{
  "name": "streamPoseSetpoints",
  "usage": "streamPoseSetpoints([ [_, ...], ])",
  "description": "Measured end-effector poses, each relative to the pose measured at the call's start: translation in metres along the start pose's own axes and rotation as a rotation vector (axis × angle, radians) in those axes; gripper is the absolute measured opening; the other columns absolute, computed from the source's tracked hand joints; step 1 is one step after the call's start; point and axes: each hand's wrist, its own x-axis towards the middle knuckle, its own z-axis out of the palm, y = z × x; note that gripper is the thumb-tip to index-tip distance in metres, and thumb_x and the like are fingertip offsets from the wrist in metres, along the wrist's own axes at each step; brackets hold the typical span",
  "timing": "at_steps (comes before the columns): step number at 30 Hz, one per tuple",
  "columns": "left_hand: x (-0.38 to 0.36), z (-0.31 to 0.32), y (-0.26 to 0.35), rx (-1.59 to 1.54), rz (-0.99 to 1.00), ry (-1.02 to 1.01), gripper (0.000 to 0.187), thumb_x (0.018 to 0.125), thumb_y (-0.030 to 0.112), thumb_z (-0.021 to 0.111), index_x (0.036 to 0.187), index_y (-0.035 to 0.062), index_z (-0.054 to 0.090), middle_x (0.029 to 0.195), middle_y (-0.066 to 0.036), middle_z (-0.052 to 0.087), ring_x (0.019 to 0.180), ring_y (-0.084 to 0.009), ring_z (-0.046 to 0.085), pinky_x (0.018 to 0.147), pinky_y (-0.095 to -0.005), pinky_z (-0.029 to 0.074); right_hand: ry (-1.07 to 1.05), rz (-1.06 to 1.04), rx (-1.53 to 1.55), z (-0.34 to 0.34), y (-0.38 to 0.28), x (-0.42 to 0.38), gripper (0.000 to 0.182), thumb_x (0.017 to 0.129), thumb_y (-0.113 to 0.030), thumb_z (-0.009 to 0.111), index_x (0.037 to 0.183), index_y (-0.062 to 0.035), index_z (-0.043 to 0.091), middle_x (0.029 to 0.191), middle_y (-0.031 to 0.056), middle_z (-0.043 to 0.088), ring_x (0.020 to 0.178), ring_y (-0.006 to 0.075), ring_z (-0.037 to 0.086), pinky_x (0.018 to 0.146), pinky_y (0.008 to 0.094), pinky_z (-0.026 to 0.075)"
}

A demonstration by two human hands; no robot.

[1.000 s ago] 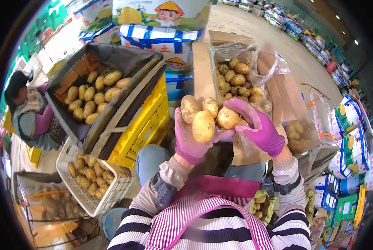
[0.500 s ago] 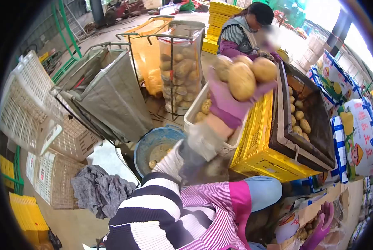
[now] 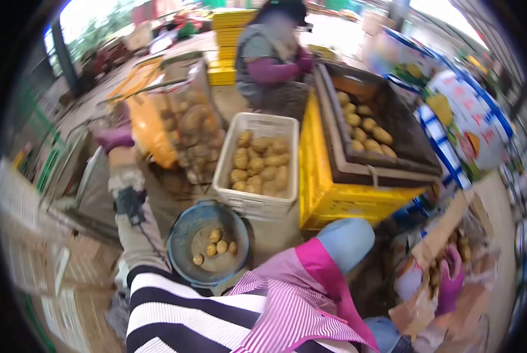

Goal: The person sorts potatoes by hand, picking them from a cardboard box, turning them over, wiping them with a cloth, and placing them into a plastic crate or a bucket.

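My left hand (image 3: 115, 136), in a purple glove, is stretched out at the upper left over the grey fabric bag (image 3: 93, 188). Its fingers are smeared by motion, and whether potatoes are in it is unclear. At the lower right my gloved right hand (image 3: 450, 282) is at a torn cardboard box (image 3: 431, 238) with potatoes (image 3: 465, 250), its fingers apart and nothing visible between them. A white crate (image 3: 254, 206) full of potatoes (image 3: 263, 165) stands in the middle. Below it, several potatoes (image 3: 216, 242) lie in a blue tub (image 3: 178, 265).
A dark-lined box (image 3: 393, 170) with potatoes tops the yellow crate (image 3: 346, 206). Behind it is another person (image 3: 269, 65). An orange bag (image 3: 151, 126) and a clear bag of potatoes (image 3: 193, 126) hang at upper left. White crates (image 3: 34, 206) line the left; printed sacks (image 3: 469, 117) the right.
My left hand has swung from the middle to the upper left; the potatoes seen on it earlier are no longer clearly visible. My right hand is now nearer the potatoes in the cardboard box. The view has turned.
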Motion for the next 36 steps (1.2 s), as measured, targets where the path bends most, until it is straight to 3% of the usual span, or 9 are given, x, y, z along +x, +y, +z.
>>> streamPoseSetpoints([
  [1,-0.011,0.021,-0.055,-0.059,-0.223,-0.141,0.079,0.084,0.07,0.044,0.125,0.0044,0.059,0.125,-0.023,0.061,0.115,-0.0398,0.059,0.097,-0.055,0.05,0.044,0.06,-0.023,-0.001,-0.007,-0.01,0.048,0.091,-0.005,0.058,0.139,-0.0009,0.049,0.133,0.0145,0.057,0.122,0.0252,0.057,0.104,0.0362,0.044],
  [2,-0.023,0.045,-0.122,0.216,0.061,0.093,0.047,0.082,0.039,0.057,0.106,-0.0011,0.058,0.118,-0.029,0.06,0.111,-0.0464,0.059,0.095,-0.0658,0.047,0.061,0.107,-0.112,-0.007,-0.017,-0.019,0.048,0.09,-0.006,0.061,0.137,-0.002,0.051,0.131,0.0135,0.059,0.121,0.0234,0.058,0.103,0.0347,0.045],
  [9,-0.279,0.131,-0.505,0.54,-1.089,-0.521,0.047,0.101,0.022,0.048,0.144,0.0026,0.041,0.139,-0.013,0.052,0.121,-0.0249,0.057,0.098,-0.0372,0.052,0.268,0.316,-0.678,-0.063,0.004,-0.103,0.047,0.084,-0.019,0.066,0.129,-0.0086,0.058,0.125,0.0175,0.062,0.116,0.0342,0.06,0.099,0.0405,0.048],
  [14,-0.453,0.16,-0.615,0.644,-0.447,-1.574,0.052,0.088,0.022,0.067,0.136,0.0053,0.053,0.138,-0.02,0.053,0.131,-0.0383,0.047,0.111,-0.0479,0.035,0.309,0.47,-0.788,-0.1,0.051,-0.126,0.06,0.081,-0.02,0.071,0.136,-0.0055,0.052,0.125,0.0182,0.062,0.12,0.0335,0.057,0.103,0.0395,0.045],
  [20,-0.535,0.164,-0.633,0.946,-0.128,-2.046,0.075,0.08,0.046,0.07,0.146,0.0215,0.045,0.145,-0.014,0.047,0.139,-0.041,0.036,0.114,-0.0682,0.009,-0.089,0.919,-1.028,-0.092,0.105,-0.033,0.053,0.081,-0.036,0.067,0.126,-0.0097,0.058,0.119,0.0187,0.065,0.111,0.0374,0.062,0.095,0.0422,0.049],
  [24,-0.534,0.17,-0.634,0.983,-0.227,-2.129,0.073,0.079,0.041,0.071,0.145,0.0211,0.046,0.144,-0.014,0.048,0.138,-0.0385,0.037,0.115,-0.0661,0.01,0.313,0.766,-0.84,-0.119,0.108,-0.047,0.027,0.083,-0.036,0.064,0.091,-0.0119,0.071,0.096,0.0182,0.07,0.092,0.0368,0.067,0.081,0.0447,0.053],
  [28,-0.548,0.187,-0.635,0.877,-0.248,-2.176,0.069,0.08,0.037,0.069,0.143,0.0193,0.048,0.143,-0.015,0.049,0.138,-0.0369,0.038,0.116,-0.0614,0.015,0.822,0.472,-0.678,-0.167,0.076,-0.166,0.019,0.088,-0.011,0.067,0.102,0.0003,0.068,0.082,0.0079,0.069,0.069,0.016,0.065,0.063,0.0298,0.053],
  [31,-0.566,0.185,-0.639,0.714,-0.177,-2.283,0.049,0.083,0.028,0.064,0.13,0.0129,0.057,0.127,-0.013,0.058,0.123,-0.0327,0.051,0.105,-0.0501,0.035,1.113,0.833,0.037,-0.141,0.112,-0.278,0.015,0.09,-0.006,0.064,0.102,0.002,0.065,0.073,0.0033,0.065,0.056,0.0118,0.059,0.054,0.0251,0.046],
  [36,-0.544,0.161,-0.629,0.512,-0.135,-2.217,0.033,0.083,0.022,0.059,0.114,0.01,0.064,0.105,-0.007,0.062,0.097,-0.0254,0.06,0.086,-0.0403,0.045,0.908,0.854,-1.156,-0.116,0.038,-0.192,0.028,0.086,-0.017,0.067,0.111,-0.0045,0.065,0.094,0.0126,0.071,0.083,0.0312,0.069,0.075,0.0406,0.054],
])
